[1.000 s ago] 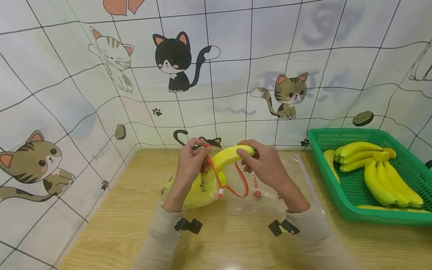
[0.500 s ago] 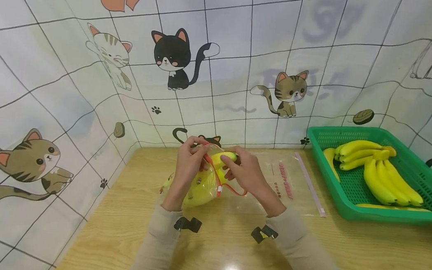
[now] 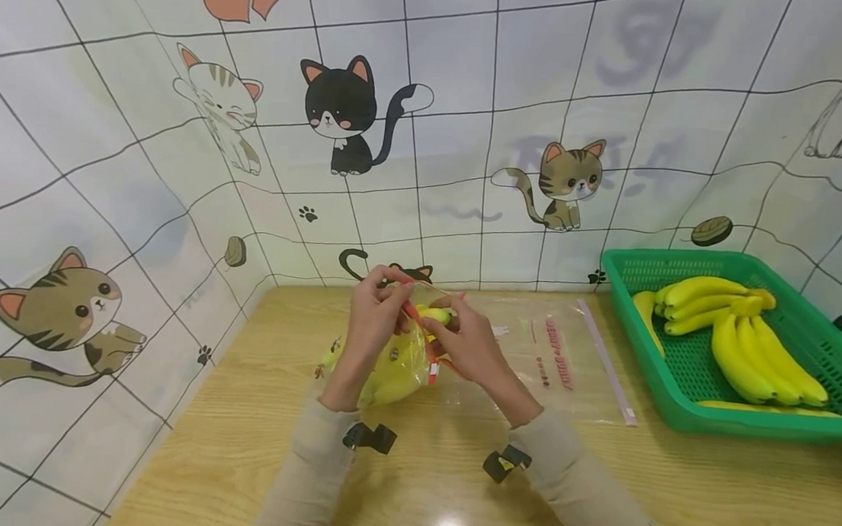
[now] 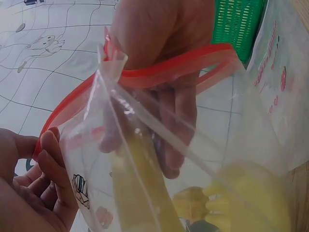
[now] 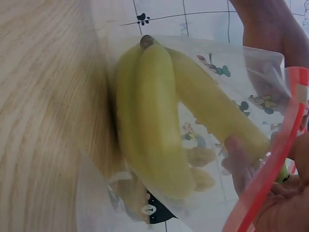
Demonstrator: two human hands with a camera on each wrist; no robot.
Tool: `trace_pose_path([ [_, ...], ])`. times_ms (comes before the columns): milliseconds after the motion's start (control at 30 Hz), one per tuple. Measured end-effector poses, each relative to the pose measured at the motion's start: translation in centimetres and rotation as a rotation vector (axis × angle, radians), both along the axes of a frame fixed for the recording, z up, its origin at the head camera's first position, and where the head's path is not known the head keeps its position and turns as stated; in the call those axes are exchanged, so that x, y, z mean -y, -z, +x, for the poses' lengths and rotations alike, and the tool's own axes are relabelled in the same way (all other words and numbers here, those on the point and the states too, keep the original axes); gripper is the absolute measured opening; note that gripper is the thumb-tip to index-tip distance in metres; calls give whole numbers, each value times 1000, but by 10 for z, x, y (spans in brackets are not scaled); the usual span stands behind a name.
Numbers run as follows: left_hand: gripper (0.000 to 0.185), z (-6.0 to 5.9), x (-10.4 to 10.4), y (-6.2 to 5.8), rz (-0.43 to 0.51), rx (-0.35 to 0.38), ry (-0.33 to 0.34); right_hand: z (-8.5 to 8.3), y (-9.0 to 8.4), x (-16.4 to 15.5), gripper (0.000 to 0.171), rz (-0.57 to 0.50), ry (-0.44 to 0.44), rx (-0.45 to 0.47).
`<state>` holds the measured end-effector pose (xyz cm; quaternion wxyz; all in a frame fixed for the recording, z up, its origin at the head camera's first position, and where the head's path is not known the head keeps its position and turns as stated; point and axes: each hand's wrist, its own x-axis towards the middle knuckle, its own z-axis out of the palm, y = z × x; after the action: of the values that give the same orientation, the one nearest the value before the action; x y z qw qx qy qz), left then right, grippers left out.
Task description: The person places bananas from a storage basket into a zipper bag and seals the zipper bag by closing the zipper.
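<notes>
Bananas going into a zip bag

Desk (image 3: 704,489) of pale wood, set against cat-patterned wall tiles (image 3: 145,158). Green basket (image 3: 821,352) at the right edge, well apart from the hands, holding a loose bunch of bananas (image 3: 742,339). Flat empty bag (image 3: 566,368) just right of the hands, lying on the desk between them and the basket. Clear zip bag (image 3: 393,362) with a red seal (image 4: 169,70) held up at desk centre, mouth uppermost, several yellow bananas (image 5: 154,125) inside, tips pointing down toward the wood. Left hand (image 3: 374,312) at the bag's left rim, fingers (image 4: 50,154) curled and pinching the red strip. Right hand (image 3: 463,342) at the opposite rim, fingers (image 4: 181,111) reaching down into the open mouth and bent around the last banana (image 3: 434,314), whose end pokes out above the seal.
</notes>
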<state>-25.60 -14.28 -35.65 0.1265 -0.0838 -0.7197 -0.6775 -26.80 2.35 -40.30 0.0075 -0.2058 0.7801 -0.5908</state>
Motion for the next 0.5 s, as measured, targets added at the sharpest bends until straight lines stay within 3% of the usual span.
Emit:
trace_pose_path([
  [267,10,-1,-2,1,-32,-2,11,-8,16,3,46,0,-40,132],
  [500,9,-2,-3,2,-36,-10,-2,-11,17,4,55,25,-41,173],
])
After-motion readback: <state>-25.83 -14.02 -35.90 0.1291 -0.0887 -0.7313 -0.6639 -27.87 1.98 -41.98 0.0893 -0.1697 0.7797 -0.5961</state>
